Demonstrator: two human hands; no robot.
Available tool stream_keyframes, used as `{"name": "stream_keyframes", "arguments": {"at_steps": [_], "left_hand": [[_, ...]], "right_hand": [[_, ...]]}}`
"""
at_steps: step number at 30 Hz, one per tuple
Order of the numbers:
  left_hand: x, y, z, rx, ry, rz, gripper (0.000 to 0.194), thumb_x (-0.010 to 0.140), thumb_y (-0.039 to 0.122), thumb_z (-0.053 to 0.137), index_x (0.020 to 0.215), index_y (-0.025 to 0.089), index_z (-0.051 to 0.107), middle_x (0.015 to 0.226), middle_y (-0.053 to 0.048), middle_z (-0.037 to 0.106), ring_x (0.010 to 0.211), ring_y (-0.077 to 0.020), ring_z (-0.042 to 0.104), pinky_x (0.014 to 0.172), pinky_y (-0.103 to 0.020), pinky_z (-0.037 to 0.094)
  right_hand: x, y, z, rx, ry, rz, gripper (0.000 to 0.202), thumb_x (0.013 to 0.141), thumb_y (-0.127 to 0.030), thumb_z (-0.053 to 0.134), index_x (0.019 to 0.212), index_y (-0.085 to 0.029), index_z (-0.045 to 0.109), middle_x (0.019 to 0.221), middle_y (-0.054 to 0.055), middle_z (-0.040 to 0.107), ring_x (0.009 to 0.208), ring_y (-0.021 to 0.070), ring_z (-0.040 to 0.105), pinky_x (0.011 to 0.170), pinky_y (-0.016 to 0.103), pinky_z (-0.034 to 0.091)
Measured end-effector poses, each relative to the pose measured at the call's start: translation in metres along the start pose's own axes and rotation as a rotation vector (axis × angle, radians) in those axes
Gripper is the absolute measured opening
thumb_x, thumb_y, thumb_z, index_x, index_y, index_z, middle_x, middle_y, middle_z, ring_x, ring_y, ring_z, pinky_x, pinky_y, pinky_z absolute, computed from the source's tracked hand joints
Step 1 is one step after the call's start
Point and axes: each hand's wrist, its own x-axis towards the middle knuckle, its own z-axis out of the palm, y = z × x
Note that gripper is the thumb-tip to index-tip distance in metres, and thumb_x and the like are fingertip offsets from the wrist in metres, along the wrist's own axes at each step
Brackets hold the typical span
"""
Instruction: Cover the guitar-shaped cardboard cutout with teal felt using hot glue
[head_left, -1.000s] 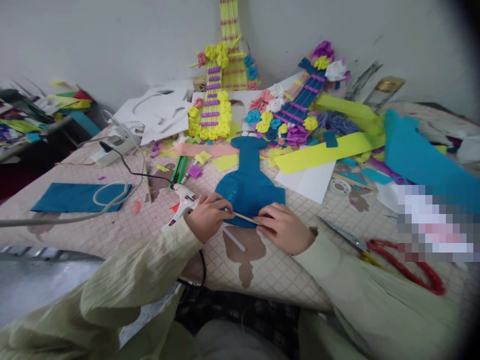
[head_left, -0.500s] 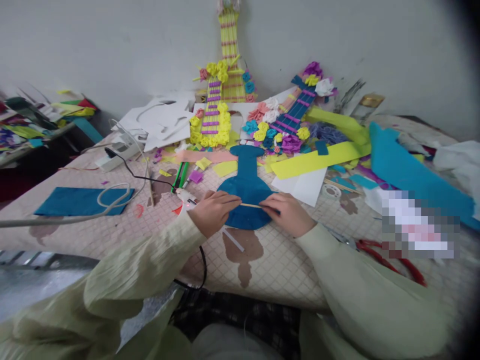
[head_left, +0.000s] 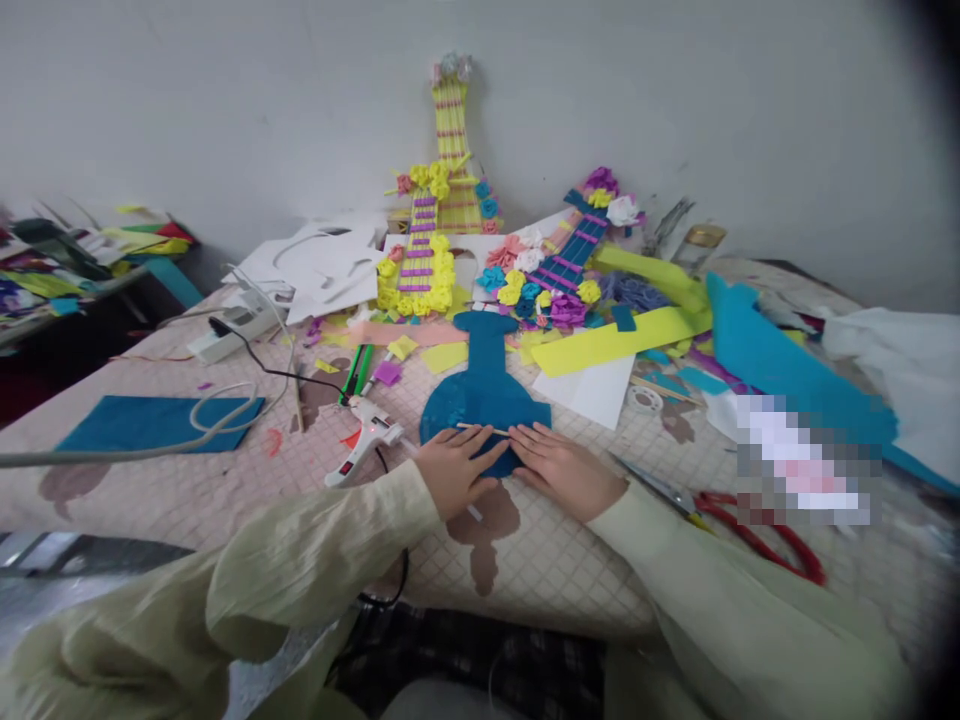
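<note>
A dark blue guitar-like cutout [head_left: 486, 375] lies on the table, its narrow neck away from me. Across its round lower part rests a thin wooden stick [head_left: 482, 429]. My left hand [head_left: 459, 470] lies on the cutout's lower left with fingers spread, fingertips at the stick. From the right, my right hand [head_left: 559, 465] lies flat, its fingertips on the stick's right end. Neither hand grasps anything. A white glue gun [head_left: 364, 436] lies left of the cutout, near my left hand.
Red-handled scissors [head_left: 757, 530] lie by my right sleeve. Green cutter [head_left: 355, 374], folded blue sheet [head_left: 150, 423] and power strip [head_left: 238, 330] are at left. Behind stand a yellow flowered guitar [head_left: 420, 250] and a blue one [head_left: 574, 255]. Blue paper [head_left: 795, 360] lies right.
The stick has gone from between my pinched fingers to lying on the cutout. Both hands have opened and flattened over it. The view has tilted up slightly.
</note>
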Motion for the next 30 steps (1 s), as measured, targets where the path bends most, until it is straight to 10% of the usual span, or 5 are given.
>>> {"name": "stream_keyframes", "arguments": {"at_steps": [20, 30], "left_hand": [[0.005, -0.001, 0.011, -0.058, 0.054, -0.077, 0.058, 0.088, 0.05, 0.018, 0.134, 0.016, 0.03, 0.138, -0.008, 0.033, 0.128, -0.0209, 0.029, 0.106, -0.051, -0.007], [0.019, 0.005, 0.004, -0.077, 0.074, -0.168, 0.048, 0.09, 0.042, 0.021, 0.13, 0.02, 0.037, 0.136, -0.006, 0.039, 0.125, -0.0197, 0.034, 0.107, -0.049, 0.009]], "right_hand": [[0.005, 0.013, 0.0, -0.065, -0.087, 0.12, 0.044, 0.088, -0.038, 0.038, 0.12, -0.01, 0.051, 0.127, 0.015, 0.048, 0.122, 0.0247, 0.039, 0.099, 0.047, 0.033], [0.021, 0.023, 0.0, -0.095, -0.139, 0.199, 0.048, 0.087, -0.045, 0.035, 0.117, -0.013, 0.054, 0.131, 0.011, 0.045, 0.127, 0.0259, 0.03, 0.103, 0.049, 0.021]]}}
